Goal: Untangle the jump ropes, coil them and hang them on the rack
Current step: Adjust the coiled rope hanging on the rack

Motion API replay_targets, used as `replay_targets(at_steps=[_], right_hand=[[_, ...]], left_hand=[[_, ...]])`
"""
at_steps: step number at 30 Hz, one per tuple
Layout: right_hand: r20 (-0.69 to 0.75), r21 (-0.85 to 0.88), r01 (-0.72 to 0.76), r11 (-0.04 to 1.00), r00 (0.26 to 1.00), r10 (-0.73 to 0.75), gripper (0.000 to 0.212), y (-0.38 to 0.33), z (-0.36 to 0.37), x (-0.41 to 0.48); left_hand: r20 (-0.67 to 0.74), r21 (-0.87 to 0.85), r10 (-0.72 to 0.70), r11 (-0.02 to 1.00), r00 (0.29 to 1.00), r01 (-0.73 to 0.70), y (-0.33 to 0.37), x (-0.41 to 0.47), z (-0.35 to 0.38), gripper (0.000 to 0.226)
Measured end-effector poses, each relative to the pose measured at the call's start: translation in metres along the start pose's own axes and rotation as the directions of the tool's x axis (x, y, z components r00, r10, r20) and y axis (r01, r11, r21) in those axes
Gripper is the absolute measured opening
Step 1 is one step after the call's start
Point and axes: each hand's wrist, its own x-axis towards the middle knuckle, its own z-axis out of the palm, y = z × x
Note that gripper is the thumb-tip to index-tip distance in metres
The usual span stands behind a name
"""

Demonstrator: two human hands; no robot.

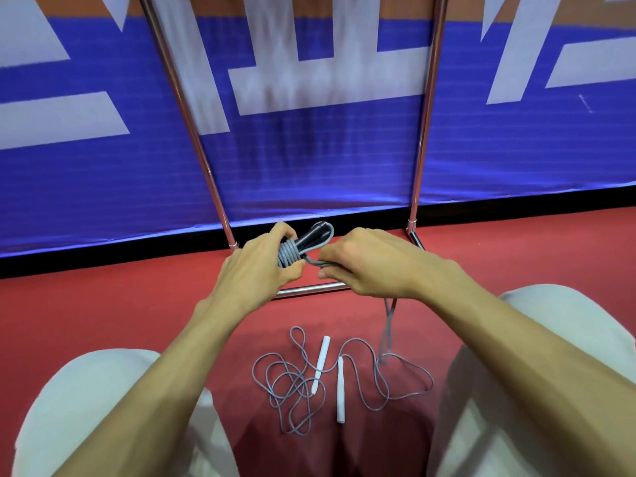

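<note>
Left hand [261,263]: fingers are curled round the wound grey bundle [287,253] and grip it at centre frame.
Right hand [371,266]: fingers are curled and pinch the free strand [388,325] just beside the bundle. The rest of the strand hangs below the wrist.
Loose rope [296,383]: lies in overlapping loops on the red floor [103,321], lower centre, and is not yet coiled.
White handles [321,359]: both lie among the loops. Their long axes run near-vertical in the frame, with the left one leaning right at its top.
Snag risk: the free strand drops to a loop of the loose rope, right of centre. Whether the two are caught cannot be told. If they are, drawing the strand up would probably drag that rope and tighten its loops.
Unwinding risk: the wraps look springy. They could probably fan open if the left grip slackens before the end is secured.
Bundle axis: runs lower left to upper right.
Black handles [313,237]: project from the bundle and point upper right, toward the blue banner [327,160].
Rack [309,289]: the base bar sits just below the hands and the uprights rise to the top edge. The hanging rail is out of view.
</note>
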Motion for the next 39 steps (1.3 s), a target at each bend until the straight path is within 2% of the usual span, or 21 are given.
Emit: replay_targets(at_steps=[3, 5, 8, 10, 13, 17, 19, 21, 23, 25, 27, 28, 31, 32, 35, 37, 39], right_hand=[[-0.131, -0.055, 0.058, 0.997, 0.989, -0.065, 0.026, -0.002, 0.000, 0.001], [-0.226, -0.019, 0.049, 0.999, 0.973, -0.052, 0.023, -0.001, -0.002, 0.001], [-0.368, 0.142, -0.047, 0.989, 0.925, 0.096, 0.023, 0.004, -0.005, 0.001], [-0.395, 0.229, -0.133, 0.964, 0.893, 0.217, 0.029, 0.008, -0.006, 0.003], [-0.367, 0.325, -0.192, 0.926, 0.877, 0.311, 0.028, 0.013, -0.004, 0.007], [-0.336, 0.446, -0.090, 0.890, 0.905, 0.260, 0.011, 0.020, -0.001, 0.010], [-0.320, 0.431, -0.077, 0.899, 0.919, 0.232, 0.013, 0.022, -0.001, 0.011], [-0.314, 0.398, -0.072, 0.915, 0.926, 0.210, 0.023, 0.024, 0.001, 0.012], [-0.308, 0.381, -0.074, 0.922, 0.930, 0.202, 0.024, 0.021, 0.003, 0.012], [-0.278, 0.389, -0.086, 0.917, 0.938, 0.206, 0.028, 0.013, 0.002, 0.013], [-0.200, 0.417, -0.101, 0.903, 0.959, 0.200, 0.044, 0.006, 0.000, 0.012], [-0.151, 0.416, -0.117, 0.902, 0.969, 0.195, 0.044, 0.005, 0.000, 0.012], [0.009, 0.360, -0.211, 0.909, 0.975, 0.222, 0.023, 0.009, 0.005, 0.012], [0.087, 0.344, -0.262, 0.902, 0.965, 0.247, 0.026, 0.011, 0.005, 0.011], [0.315, 0.323, -0.369, 0.872, 0.910, 0.269, 0.028, 0.011, 0.004, 0.008], [0.337, 0.295, -0.389, 0.873, 0.897, 0.287, 0.029, 0.010, 0.000, 0.007], [0.287, 0.238, -0.373, 0.897, 0.909, 0.302, 0.034, 0.009, -0.001, 0.007]], left_hand=[[0.100, 0.038, 0.068, 0.997, 0.993, -0.072, 0.004, -0.002, -0.001, 0.028], [0.141, 0.065, 0.119, 0.989, 0.983, -0.129, 0.005, -0.004, -0.002, 0.023], [0.185, 0.077, 0.192, 0.975, 0.964, -0.209, 0.007, -0.007, -0.004, 0.032], [0.198, 0.034, 0.217, 0.973, 0.956, -0.228, 0.010, -0.010, -0.004, 0.040], [0.179, -0.110, 0.277, 0.959, 0.944, -0.261, 0.012, -0.012, -0.005, 0.034], [0.156, -0.328, 0.349, 0.901, 0.924, -0.285, 0.010, -0.014, -0.015, 0.042], [0.137, -0.491, 0.351, 0.836, 0.926, -0.244, 0.013, -0.017, -0.020, 0.027], [0.071, -0.657, 0.294, 0.733, 0.953, -0.177, 0.015, -0.017, -0.023, 0.012], [0.022, -0.737, 0.205, 0.665, 0.978, -0.123, 0.013, -0.014, -0.022, 0.034], [0.021, -0.754, 0.150, 0.651, 0.988, -0.083, 0.012, -0.010, -0.020, 0.053], [0.014, -0.768, 0.155, 0.634, 0.988, -0.088, 0.012, -0.010, -0.017, 0.049], [0.001, -0.775, 0.155, 0.624, 0.988, -0.097, 0.013, -0.010, -0.016, 0.041], [-0.043, -0.729, 0.081, 0.679, 0.996, -0.087, 0.015, -0.007, -0.013, 0.009], [-0.043, -0.700, 0.033, 0.712, 0.999, -0.054, 0.014, -0.006, -0.012, 0.006], [-0.060, -0.575, -0.070, 0.818, 0.996, 0.023, 0.008, -0.003, -0.008, 0.013], [-0.084, -0.461, -0.075, 0.887, 0.994, 0.028, 0.003, -0.001, -0.005, 0.020], [-0.097, -0.314, -0.067, 0.949, 0.993, 0.033, 0.002, -0.001, -0.002, 0.026]])
